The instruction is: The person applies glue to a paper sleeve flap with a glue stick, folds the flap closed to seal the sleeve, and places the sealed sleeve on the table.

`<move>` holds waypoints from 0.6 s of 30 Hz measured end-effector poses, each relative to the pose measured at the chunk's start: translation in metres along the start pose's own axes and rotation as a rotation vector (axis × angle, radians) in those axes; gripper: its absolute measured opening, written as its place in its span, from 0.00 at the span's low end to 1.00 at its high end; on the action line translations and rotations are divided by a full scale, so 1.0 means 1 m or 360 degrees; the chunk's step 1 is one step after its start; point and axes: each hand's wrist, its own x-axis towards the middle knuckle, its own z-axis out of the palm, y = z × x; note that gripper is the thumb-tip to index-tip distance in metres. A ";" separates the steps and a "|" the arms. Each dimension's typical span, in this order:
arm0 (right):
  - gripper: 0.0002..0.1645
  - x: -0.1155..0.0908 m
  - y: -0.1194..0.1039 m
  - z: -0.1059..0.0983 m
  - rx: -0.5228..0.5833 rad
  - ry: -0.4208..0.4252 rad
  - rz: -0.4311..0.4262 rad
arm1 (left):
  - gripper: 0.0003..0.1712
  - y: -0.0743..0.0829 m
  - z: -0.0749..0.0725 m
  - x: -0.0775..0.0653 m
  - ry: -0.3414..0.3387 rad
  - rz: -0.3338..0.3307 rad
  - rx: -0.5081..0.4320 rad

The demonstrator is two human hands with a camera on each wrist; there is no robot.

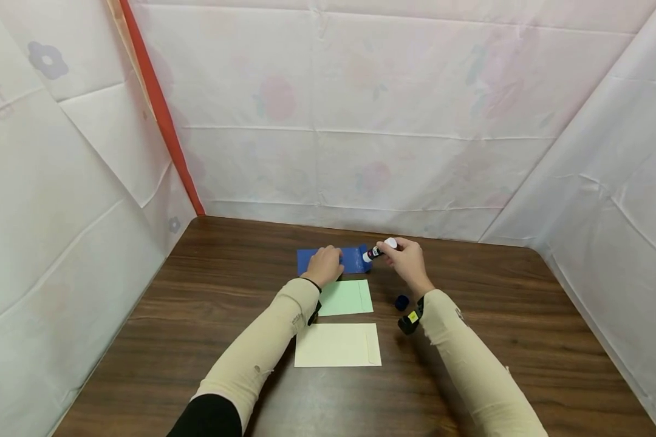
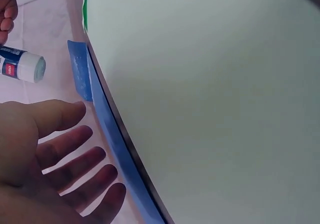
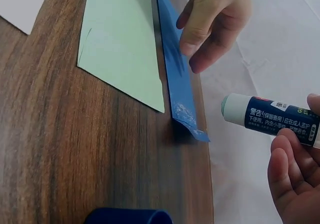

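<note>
A blue envelope (image 1: 354, 261) lies at the back of the table, its flap at the right end lifted. Whitish smears (image 3: 182, 104) show beside the flap fold in the right wrist view. My right hand (image 1: 407, 262) pinches an uncapped glue stick (image 3: 280, 118) between thumb and fingers, its tip pointing left toward the flap (image 2: 80, 70). Over the blue envelope is my left hand (image 1: 325, 266), fingers spread and loosely bent, holding nothing. Whether its fingertips touch the paper I cannot tell. A dark blue cap (image 1: 401, 303) rests on the table below the right hand.
A pale green envelope (image 1: 350, 297) lies in front of the blue one, partly under the left wrist. Nearer still is a cream envelope (image 1: 336, 346). The wooden table (image 1: 197, 315) meets white patterned sheeting (image 1: 328, 170) at the back and sides.
</note>
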 end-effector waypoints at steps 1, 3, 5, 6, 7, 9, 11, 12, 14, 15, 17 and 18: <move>0.22 0.001 0.000 0.001 0.0012 0.0000 0.0005 | 0.17 0.001 0.000 0.000 -0.0007 0.0000 -0.0001; 0.22 0.003 0.000 0.003 0.0019 -0.0011 0.0002 | 0.17 0.002 0.000 0.001 -0.0024 -0.0007 0.0009; 0.22 0.005 0.000 0.005 0.0025 -0.0029 0.0001 | 0.18 0.003 0.001 0.002 -0.0034 -0.0018 0.0032; 0.22 0.006 -0.001 0.006 0.0028 -0.0040 -0.0004 | 0.18 0.004 0.001 0.002 -0.0041 -0.0023 0.0047; 0.22 0.007 -0.001 0.008 0.0023 -0.0049 -0.0009 | 0.18 0.005 0.001 0.002 -0.0050 -0.0029 0.0059; 0.21 0.009 -0.002 0.010 0.0015 -0.0065 -0.0006 | 0.19 0.007 0.002 0.003 -0.0061 -0.0033 0.0090; 0.21 0.011 -0.003 0.013 0.0001 -0.0074 0.0004 | 0.19 0.008 0.003 0.004 -0.0069 -0.0036 0.0104; 0.21 0.012 -0.003 0.014 -0.0017 -0.0078 0.0004 | 0.19 0.009 0.003 0.004 -0.0076 -0.0038 0.0115; 0.20 0.013 -0.004 0.017 -0.0053 -0.0085 0.0013 | 0.19 0.009 0.004 0.004 -0.0082 -0.0037 0.0137; 0.20 0.014 -0.004 0.018 -0.0068 -0.0092 0.0010 | 0.19 0.008 0.004 0.003 -0.0085 -0.0036 0.0147; 0.19 0.015 -0.005 0.021 -0.0104 -0.0098 -0.0003 | 0.19 0.008 0.005 0.002 -0.0097 -0.0035 0.0167; 0.19 0.016 -0.005 0.022 -0.0114 -0.0101 -0.0010 | 0.19 0.008 0.004 0.001 -0.0102 -0.0034 0.0170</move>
